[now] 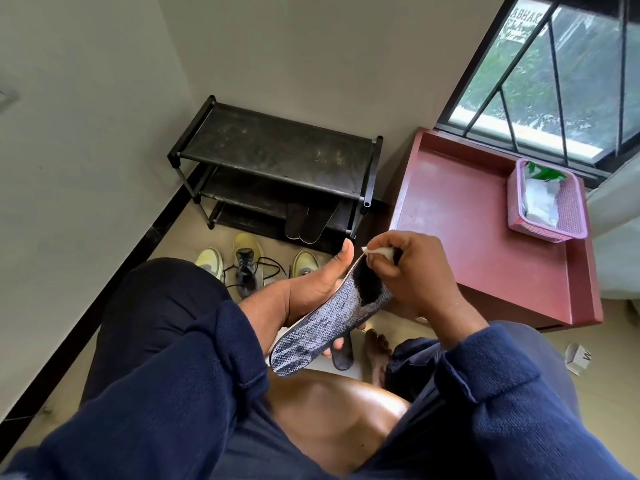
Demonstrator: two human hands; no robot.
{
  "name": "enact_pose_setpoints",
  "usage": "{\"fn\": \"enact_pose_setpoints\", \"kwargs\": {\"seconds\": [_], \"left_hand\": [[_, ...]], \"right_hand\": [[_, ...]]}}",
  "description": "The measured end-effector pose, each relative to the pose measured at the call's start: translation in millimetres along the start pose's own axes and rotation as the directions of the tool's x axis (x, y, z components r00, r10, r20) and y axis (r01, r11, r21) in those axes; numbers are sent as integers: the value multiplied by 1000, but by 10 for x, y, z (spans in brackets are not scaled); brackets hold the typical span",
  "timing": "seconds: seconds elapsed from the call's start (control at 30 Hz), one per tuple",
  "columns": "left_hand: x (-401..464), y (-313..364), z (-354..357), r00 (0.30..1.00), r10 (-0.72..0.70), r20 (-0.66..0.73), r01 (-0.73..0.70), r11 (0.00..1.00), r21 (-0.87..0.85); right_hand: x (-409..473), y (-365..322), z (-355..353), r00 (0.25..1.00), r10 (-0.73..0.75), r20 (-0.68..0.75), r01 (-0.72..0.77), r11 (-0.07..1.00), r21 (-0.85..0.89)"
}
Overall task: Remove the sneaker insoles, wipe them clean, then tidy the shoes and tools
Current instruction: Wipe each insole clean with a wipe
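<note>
Fingers of the right hand [412,271] curl tight and pinch a small white wipe [379,251], which touches the top tip of the grey insole [322,327]. That insole sits in the middle of the view, tilted, with a dark patch near its upper end. Underneath it the left hand [311,292] cups it, thumb straight up along its edge at 11 o'clock and fingers wrapped round below. Both arms wear dark blue sleeves. Down on the floor at 6 o'clock from the insole lies another dark insole [343,355], next to a bare foot. Up at 11 o'clock stand two pale yellow shoes [209,261] with a grey laced sneaker [247,268] between them. Behind them is a black shoe rack [277,147], with two more insoles [304,220] leaning on its lowest shelf. Over at 2 o'clock is a red table [467,209] holding a pink basket [568,216] with white packets inside.
</note>
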State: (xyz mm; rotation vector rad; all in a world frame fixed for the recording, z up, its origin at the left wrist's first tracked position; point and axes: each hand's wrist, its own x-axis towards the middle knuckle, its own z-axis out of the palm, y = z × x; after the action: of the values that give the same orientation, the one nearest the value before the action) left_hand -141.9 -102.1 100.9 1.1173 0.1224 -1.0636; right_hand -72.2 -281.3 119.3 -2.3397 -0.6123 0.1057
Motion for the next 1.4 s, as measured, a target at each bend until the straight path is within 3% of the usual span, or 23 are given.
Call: {"fn": "enact_pose_setpoints", "kwargs": {"seconds": [0.2, 0.37, 0.47, 0.63, 0.83, 1.03, 1.17, 1.4], "left_hand": [[50, -27, 9, 998, 52, -26, -54, 996, -78], [60, -41, -59, 998, 49, 33, -49, 999, -4], [66, -46, -47, 995, 83, 56, -84, 996, 20], [183, -127, -55, 974, 215, -67, -220, 972, -81], [321, -186, -84, 923, 340, -178, -360, 928, -94], [288, -116, -80, 839, 444, -315, -533, 788, -307], [236, -89, -76, 842, 455, -289, -538, 746, -393], [284, -130, -128, 874, 307, -376, -450, 804, -389]], "right_hand": [[-108, -121, 22, 978, -149, 145, 156, 987, -34], [12, 34, -14, 999, 22, -33, -21, 1000, 23], [29, 70, 13, 998, 49, -44, -48, 999, 26], [-33, 5, 149, 1000, -28, -11, 29, 990, 138], [13, 65, 180, 998, 51, -23, -43, 963, 267], [-25, 21, 264, 999, 0, 48, -12, 971, 238], [-37, -30, 306, 992, -72, 102, 45, 968, 245], [-60, -68, 322, 986, -128, 107, 92, 952, 294]]}}
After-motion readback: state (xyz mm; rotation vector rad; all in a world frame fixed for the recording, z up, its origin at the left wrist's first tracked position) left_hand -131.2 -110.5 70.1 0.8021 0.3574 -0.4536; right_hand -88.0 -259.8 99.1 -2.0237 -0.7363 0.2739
